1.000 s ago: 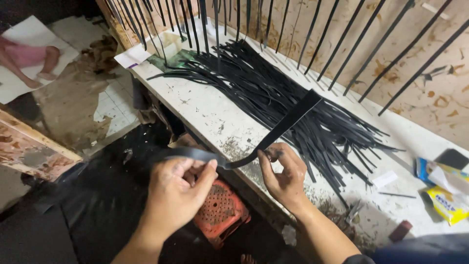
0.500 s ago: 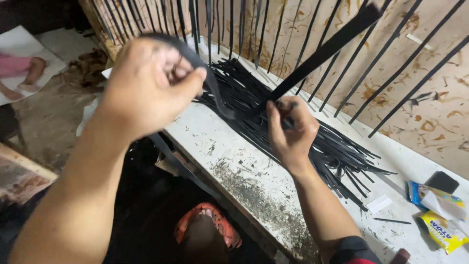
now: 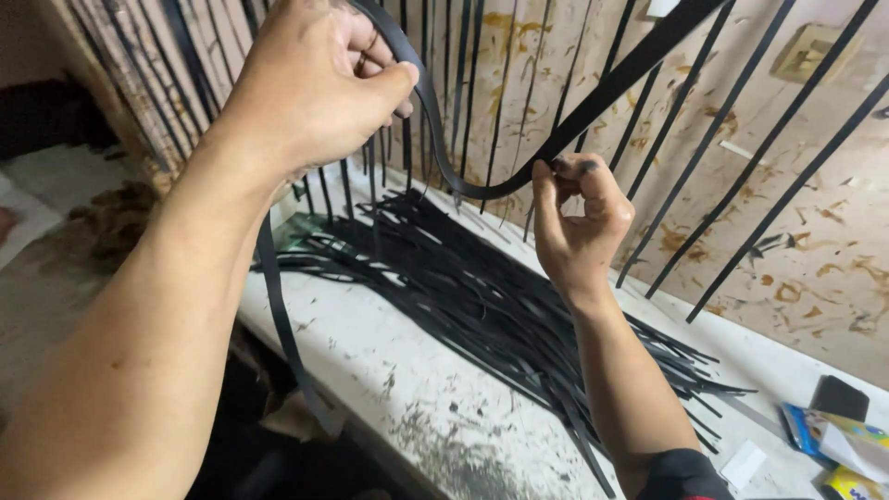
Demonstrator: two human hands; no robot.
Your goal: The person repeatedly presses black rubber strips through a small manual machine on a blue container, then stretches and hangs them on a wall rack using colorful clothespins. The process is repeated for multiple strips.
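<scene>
Left hand: the left hand point(image 3: 315, 83) is raised and curled closed, pinching a black strap point(image 3: 482, 185) between thumb and fingers.
Strap: it sags in a curve between both hands; one end hangs below the left hand, the other runs up to the right.
Right hand: the right hand point(image 3: 579, 222) pinches the strap's low curve, fingertips blackened.
Bench: a white workbench point(image 3: 370, 361) holds a pile of black strips point(image 3: 500, 315).
Far right: colourful packets point(image 3: 833, 435) lie at the bench edge.

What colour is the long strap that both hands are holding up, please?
Black, all along its length: the strap runs between the left hand and right hand in the head view.
</scene>
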